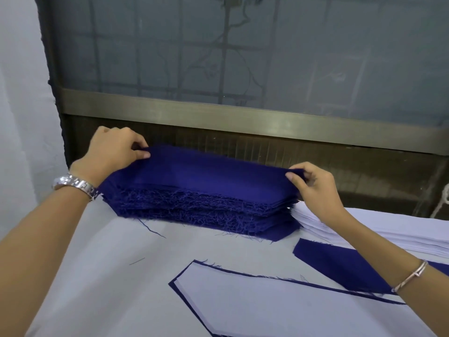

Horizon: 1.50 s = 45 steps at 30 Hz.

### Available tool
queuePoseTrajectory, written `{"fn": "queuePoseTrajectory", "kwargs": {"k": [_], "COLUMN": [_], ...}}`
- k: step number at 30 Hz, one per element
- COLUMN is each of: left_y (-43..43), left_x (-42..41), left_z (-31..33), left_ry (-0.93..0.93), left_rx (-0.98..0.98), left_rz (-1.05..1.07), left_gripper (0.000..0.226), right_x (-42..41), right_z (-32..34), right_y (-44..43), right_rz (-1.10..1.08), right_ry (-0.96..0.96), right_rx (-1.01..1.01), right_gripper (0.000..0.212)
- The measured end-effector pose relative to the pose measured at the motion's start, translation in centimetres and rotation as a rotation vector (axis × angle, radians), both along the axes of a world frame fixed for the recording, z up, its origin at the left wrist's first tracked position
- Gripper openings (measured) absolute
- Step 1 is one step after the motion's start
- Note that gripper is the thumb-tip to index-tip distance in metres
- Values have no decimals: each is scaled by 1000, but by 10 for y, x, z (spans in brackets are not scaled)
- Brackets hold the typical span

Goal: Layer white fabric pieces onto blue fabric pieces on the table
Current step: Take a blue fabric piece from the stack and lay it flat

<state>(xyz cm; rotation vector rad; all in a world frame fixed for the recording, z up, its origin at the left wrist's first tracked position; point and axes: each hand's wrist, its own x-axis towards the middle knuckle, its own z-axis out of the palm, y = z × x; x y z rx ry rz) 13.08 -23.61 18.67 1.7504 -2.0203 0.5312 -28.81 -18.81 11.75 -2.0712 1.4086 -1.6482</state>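
A thick stack of blue fabric pieces (199,203) with frayed edges stands at the back of the table. Its top blue piece (206,171) is pinched at both ends: my left hand (114,149) holds the left end, my right hand (313,183) holds the right end. To the right of the stack lies a stack of white fabric pieces (364,232), partly hidden by my right forearm. In front, a white piece (279,307) lies on a blue piece whose edge (243,272) shows around it. Another single blue piece (345,261) lies flat beside it.
The table is covered in white cloth (97,259). A metal-framed window (218,110) and dark wall stand just behind the stacks. A loose blue thread (153,229) trails from the blue stack.
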Motion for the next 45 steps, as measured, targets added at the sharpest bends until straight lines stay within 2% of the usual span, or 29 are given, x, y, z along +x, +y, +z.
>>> {"fn": "queuePoseTrajectory", "kwargs": {"k": [5, 10, 12, 16, 20, 24, 27, 30, 35, 39, 43, 45], "left_y": [20, 39, 46, 60, 69, 72, 73, 73, 70, 65, 62, 60], "left_x": [-8, -32, -44, -62, -75, -90, -105, -118, -135, -140, -142, -142], "left_z": [27, 37, 37, 37, 34, 25, 13, -1, -22, -37, -47, -50], "left_ry": [209, 257, 286, 331, 219, 67, -21, -122, -267, -332, -358, -376], "left_rx": [128, 343, 456, 648, 906, 1177, 1337, 1387, 1417, 1429, 1436, 1433], "left_rz": [-78, -179, -246, -376, -511, -582, -590, -576, -511, -439, -391, -366], "left_gripper": [38, 29, 23, 18, 23, 23, 20, 20, 19, 23, 16, 20], "right_x": [-24, -73, -94, -135, -173, -216, -243, -258, -261, -252, -239, -235], "right_z": [19, 29, 30, 25, 9, -13, -28, -41, -46, -40, -34, -32], "right_y": [16, 45, 62, 98, 131, 146, 149, 147, 149, 156, 162, 163], "right_rz": [64, 55, 70, 11, 39, 56, 138, 219, 243, 243, 263, 271], "right_ry": [-108, -148, -173, -88, -46, 80, 159, 253, 330, 323, 293, 276], "right_rx": [58, 257, 330, 514, 725, 899, 1019, 1051, 1069, 1117, 1151, 1156], "right_gripper": [21, 10, 17, 31, 29, 55, 46, 40, 43, 46, 47, 46]}}
